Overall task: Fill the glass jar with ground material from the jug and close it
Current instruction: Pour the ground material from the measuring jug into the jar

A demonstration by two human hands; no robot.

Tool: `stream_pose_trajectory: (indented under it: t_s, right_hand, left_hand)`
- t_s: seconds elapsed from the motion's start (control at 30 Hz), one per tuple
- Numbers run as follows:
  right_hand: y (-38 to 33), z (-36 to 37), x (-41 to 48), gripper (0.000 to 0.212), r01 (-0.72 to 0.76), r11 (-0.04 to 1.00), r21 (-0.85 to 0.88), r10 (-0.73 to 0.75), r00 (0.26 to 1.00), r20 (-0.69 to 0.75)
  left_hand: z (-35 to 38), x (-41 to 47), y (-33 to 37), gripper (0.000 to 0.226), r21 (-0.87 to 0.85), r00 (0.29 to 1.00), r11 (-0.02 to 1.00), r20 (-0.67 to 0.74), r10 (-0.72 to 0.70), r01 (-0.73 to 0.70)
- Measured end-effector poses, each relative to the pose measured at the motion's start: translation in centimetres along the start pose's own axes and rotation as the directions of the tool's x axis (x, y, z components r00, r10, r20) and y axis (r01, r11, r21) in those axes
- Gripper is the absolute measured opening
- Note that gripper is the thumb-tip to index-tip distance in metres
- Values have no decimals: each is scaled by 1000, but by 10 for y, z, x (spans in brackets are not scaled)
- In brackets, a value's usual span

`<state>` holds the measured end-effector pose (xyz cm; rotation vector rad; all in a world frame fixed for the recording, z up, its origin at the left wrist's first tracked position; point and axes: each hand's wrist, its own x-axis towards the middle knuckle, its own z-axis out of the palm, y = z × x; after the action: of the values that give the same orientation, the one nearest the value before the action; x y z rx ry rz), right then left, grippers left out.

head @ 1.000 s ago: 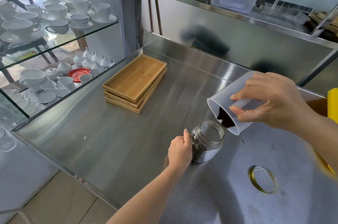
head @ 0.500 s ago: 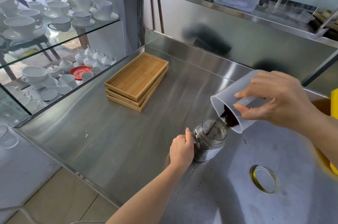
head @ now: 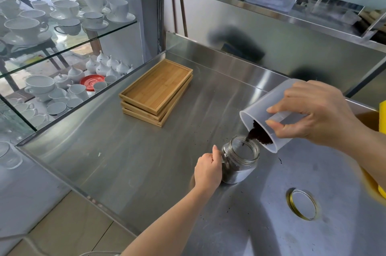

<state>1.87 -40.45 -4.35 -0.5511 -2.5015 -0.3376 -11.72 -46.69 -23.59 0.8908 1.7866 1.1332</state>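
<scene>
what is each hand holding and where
Left hand grips the jar by its side; right hand holds the tilted jug around its wall.

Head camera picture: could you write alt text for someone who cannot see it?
A person's right hand tips a translucent plastic jug, pouring dark ground material into an open glass jar steadied by the left hand on a steel counter. The jar's gold-rimmed lid lies nearby; stacked wooden trays sit further back.
</scene>
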Motion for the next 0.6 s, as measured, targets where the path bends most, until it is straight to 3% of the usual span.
stream_pose_trajectory:
  t_s: [0.6]
  right_hand:
    - [1,2,-3,30,67,997,-36,-67,998,6]
  left_hand:
    - [-2,-2,4,55,5,1000,1000,-1,2,-2]
